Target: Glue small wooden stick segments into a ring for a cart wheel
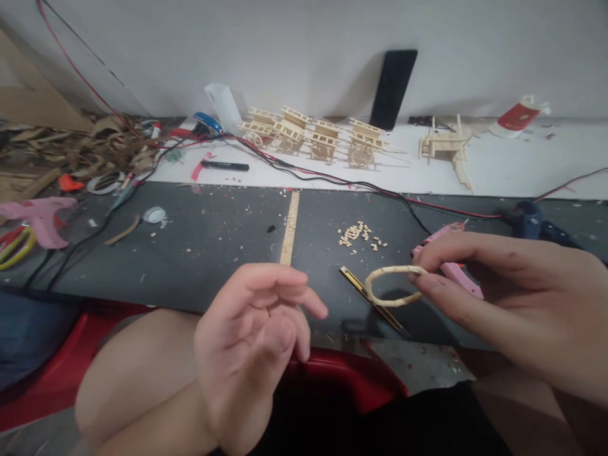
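Observation:
My right hand pinches a pale segmented ring between thumb and forefinger, at the right of the head view. My left hand is raised palm up near the middle, its fingers curved and apart, holding nothing. Behind the ring, a yellow and black craft knife lies on the grey table. Farther back is a loose pile of small pale pieces. A pink glue gun is partly hidden behind my right hand.
Small wooden carts line a white board at the back, beside a leaning black phone. Cables cross the table. Brown scraps and another pink glue gun lie left. A wooden strip lies mid-table.

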### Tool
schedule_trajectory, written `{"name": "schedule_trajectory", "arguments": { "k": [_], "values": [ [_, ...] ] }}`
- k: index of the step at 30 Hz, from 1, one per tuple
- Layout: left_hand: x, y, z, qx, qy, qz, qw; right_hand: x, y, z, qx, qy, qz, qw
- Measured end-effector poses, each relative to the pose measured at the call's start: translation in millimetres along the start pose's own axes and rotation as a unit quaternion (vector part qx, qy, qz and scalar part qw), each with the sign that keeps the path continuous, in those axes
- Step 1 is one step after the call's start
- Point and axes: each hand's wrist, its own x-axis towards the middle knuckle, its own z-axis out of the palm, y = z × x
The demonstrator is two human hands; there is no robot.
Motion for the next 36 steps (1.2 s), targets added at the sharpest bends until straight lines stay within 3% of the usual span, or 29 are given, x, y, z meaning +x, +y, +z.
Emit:
{"name": "schedule_trajectory", "arguments": {
  "k": [2, 6, 9, 16, 20, 26, 36],
  "values": [
    [3.0, 0.1, -1.4, 0.074, 0.027, 0.028, 0.996, -1.5, 1.3, 0.6, 0.004, -0.003, 0.005, 1.000],
    [9.3, -3.9, -1.6, 0.251, 0.011, 0.090, 0.964, -2.5, 1.0, 1.0, 0.019, -0.007, 0.011, 1.000],
    [14.1, -9.4, 0.0, 0.313, 0.036, 0.128, 0.941, -1.0, -5.2, 1.3, 0.025, -0.031, 0.007, 0.999],
    [22.0, -8.5, 6.1, 0.264, -0.080, 0.212, 0.938, -1.8, -22.2, 7.9, 0.056, -0.078, -0.038, 0.995],
    [21.5, -8.4, 10.2, 0.227, -0.087, 0.203, 0.949, -7.1, -23.7, 15.2, 0.073, -0.119, -0.046, 0.989],
    [20.3, -11.8, 9.2, 0.196, -0.091, 0.164, 0.963, -7.6, -24.0, 21.8, 0.069, -0.093, -0.080, 0.990],
    [19.9, -8.7, 6.8, 0.227, -0.113, 0.215, 0.943, -11.0, -28.3, 25.7, 0.090, -0.059, -0.102, 0.989]
  ]
}}
